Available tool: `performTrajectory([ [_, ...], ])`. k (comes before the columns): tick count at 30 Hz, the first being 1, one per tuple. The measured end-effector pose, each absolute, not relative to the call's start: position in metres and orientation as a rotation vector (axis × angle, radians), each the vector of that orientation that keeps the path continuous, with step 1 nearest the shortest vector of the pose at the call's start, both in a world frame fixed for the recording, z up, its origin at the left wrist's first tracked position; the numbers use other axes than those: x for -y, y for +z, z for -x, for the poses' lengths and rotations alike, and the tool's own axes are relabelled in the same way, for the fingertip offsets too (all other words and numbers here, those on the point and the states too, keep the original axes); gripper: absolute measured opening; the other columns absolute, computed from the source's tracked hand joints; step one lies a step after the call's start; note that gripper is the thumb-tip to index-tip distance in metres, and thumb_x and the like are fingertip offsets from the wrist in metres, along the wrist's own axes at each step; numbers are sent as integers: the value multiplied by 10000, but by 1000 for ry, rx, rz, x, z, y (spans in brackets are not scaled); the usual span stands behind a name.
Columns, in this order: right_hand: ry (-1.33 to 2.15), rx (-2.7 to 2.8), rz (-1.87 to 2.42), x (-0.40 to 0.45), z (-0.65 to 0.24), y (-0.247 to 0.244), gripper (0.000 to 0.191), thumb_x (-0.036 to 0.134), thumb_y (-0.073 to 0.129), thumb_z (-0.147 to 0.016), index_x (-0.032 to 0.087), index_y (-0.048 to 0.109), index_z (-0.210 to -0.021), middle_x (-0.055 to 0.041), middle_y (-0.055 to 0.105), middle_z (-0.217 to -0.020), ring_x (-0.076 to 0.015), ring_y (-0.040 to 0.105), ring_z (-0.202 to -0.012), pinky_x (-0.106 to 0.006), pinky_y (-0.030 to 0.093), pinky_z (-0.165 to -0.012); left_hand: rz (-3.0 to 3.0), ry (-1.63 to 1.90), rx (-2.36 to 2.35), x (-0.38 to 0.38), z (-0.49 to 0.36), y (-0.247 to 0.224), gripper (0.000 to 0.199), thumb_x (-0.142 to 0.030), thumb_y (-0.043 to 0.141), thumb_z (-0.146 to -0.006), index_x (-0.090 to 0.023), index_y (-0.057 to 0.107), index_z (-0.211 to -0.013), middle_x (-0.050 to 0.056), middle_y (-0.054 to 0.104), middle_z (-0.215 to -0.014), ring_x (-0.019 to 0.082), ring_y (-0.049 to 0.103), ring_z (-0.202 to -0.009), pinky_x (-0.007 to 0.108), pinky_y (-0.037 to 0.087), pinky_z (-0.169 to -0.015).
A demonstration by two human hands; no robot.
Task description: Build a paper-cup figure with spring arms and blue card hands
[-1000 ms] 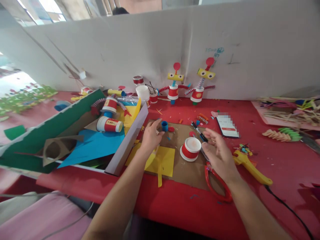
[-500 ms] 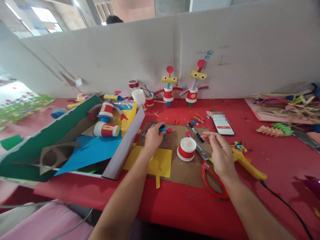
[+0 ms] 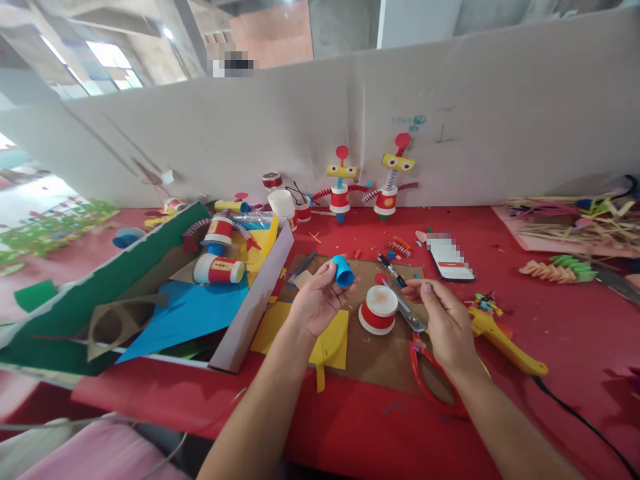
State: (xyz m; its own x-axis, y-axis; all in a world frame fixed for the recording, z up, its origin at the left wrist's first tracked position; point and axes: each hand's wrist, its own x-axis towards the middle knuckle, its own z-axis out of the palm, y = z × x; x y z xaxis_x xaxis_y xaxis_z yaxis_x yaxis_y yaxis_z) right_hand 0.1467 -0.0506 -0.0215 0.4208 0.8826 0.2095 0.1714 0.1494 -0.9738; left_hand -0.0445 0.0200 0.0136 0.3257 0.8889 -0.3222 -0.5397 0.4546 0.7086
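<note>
One small blue tube was in the left hand, lifted above a brown board and tilted so that an open end showed, with the thumb on one side and the fingers curled round behind. It looked like rolled paper or thin card, so I judged it very light, springy, dry enough not to slip, and easily dented; a loose hold round its side wall, clear of the rim, seemed kindest to it. The right hand was well apart from it, thumb lying close along the forefinger, and whether anything small was pinched there I could not tell. Below, the red-covered bench carried the board, on which lay a yellow sheet, a red-and-white cup piece, broader rim down, and a cutter knife. A yellow glue gun rested to the right; an open box holding a blue sheet stood to the left. Farther back were a phone and two cup-bodied figures, before a white partition. Beyond that, a bright window showed.
</note>
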Motion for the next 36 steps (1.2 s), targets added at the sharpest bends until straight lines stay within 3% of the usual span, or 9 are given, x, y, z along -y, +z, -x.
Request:
performTrajectory([
  [5, 679, 1112, 1400, 55, -142, -19, 353, 518, 482, -911, 220, 667, -942, -57, 695, -896, -223, 642, -837, -369, 509, -790, -672, 975, -680, -15, 45, 6, 344, -254, 712, -770, -225, 600, -1094, 14, 646, -869, 138, 663, -771, 241, 513, -678],
  [8, 669, 1150, 1405, 57, -140, -19, 352, 514, 473, -919, 222, 665, -952, -61, 703, -910, -230, 649, -873, -369, 505, -801, -795, 1013, -609, -9, 42, 6, 458, -234, 767, -712, -240, 611, -1142, 1, 637, -880, 111, 631, -770, 235, 500, -730],
  [22, 629, 1139, 1366, 53, -143, -19, 332, 491, 465, -930, 223, 661, -930, -57, 705, -937, -234, 660, -888, -367, 506, -795, -1677, 1060, -808, -5, 19, -6, 414, -228, 734, -750, -258, 646, -1153, 61, 665, -1166, 231, 581, -1107, 382, 397, -1018],
  [36, 648, 1131, 1343, 55, -142, -15, 316, 460, 460, -942, 216, 660, -930, -59, 703, -936, -216, 659, -882, -368, 500, -801, -1744, 970, -809, -3, 19, -8, 531, -216, 670, -805, -287, 549, -1318, 62, 595, -1329, 231, 533, -1228, 417, 357, -1093],
])
